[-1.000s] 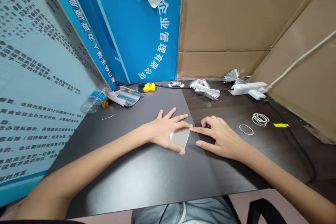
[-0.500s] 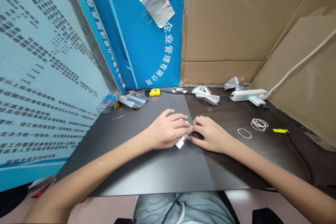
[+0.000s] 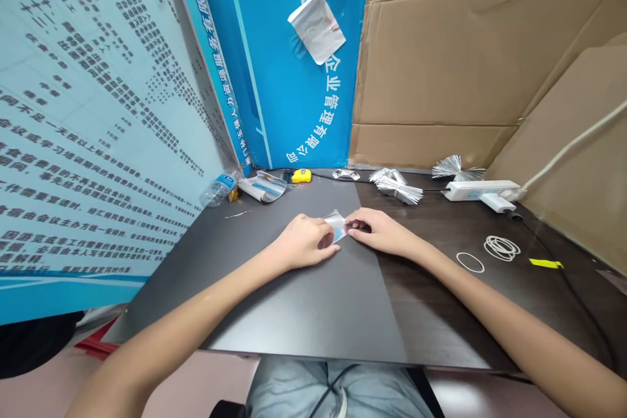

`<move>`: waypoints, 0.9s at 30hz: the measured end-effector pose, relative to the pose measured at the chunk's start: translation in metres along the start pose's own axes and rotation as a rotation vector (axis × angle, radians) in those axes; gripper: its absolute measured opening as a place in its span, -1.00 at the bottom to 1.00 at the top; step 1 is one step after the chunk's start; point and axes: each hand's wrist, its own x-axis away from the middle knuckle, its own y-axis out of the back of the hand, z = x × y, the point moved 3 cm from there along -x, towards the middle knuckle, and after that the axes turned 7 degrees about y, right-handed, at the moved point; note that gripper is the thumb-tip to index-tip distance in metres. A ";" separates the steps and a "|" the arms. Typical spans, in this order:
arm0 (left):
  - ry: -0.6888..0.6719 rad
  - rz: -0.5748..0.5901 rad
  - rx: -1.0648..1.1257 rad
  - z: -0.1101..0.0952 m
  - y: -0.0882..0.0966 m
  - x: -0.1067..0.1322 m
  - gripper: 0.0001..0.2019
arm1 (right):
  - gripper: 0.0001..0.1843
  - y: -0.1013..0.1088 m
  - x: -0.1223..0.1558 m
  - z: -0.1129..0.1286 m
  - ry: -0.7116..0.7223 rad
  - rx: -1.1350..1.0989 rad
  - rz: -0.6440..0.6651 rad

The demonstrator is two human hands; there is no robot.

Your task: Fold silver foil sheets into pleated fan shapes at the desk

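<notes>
A small folded piece of silver foil paper point(image 3: 336, 225) is lifted slightly above the grey mat point(image 3: 294, 300), pinched from both sides. My left hand point(image 3: 301, 241) is closed on its left part, fingers curled. My right hand point(image 3: 375, 230) is closed on its right edge with thumb and fingertips. Both forearms reach in from the bottom of the view.
Along the back edge lie a plastic bottle point(image 3: 219, 189), a roll of silver sheet point(image 3: 264, 187), a yellow tape measure point(image 3: 300, 175), silver fringed bundles point(image 3: 398, 185) and a white power strip point(image 3: 482, 191). White rubber bands point(image 3: 500, 247) and a yellow strip point(image 3: 545, 263) lie at right. Cardboard and poster walls enclose the table.
The foil lay flat under my spread left hand; both hands have closed on it and lifted it off the mat. The view has tilted up and shifted.
</notes>
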 end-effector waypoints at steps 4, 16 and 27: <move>-0.095 0.032 -0.091 0.006 0.000 0.001 -0.73 | -0.55 -0.001 0.006 -0.007 -0.031 -0.036 -0.046; -0.249 0.070 0.281 0.014 0.007 0.006 -0.72 | -0.54 -0.009 0.004 0.014 0.340 0.242 0.080; -0.297 0.070 0.328 0.014 0.005 0.005 -0.73 | -0.31 -0.005 0.007 0.010 0.122 0.085 0.113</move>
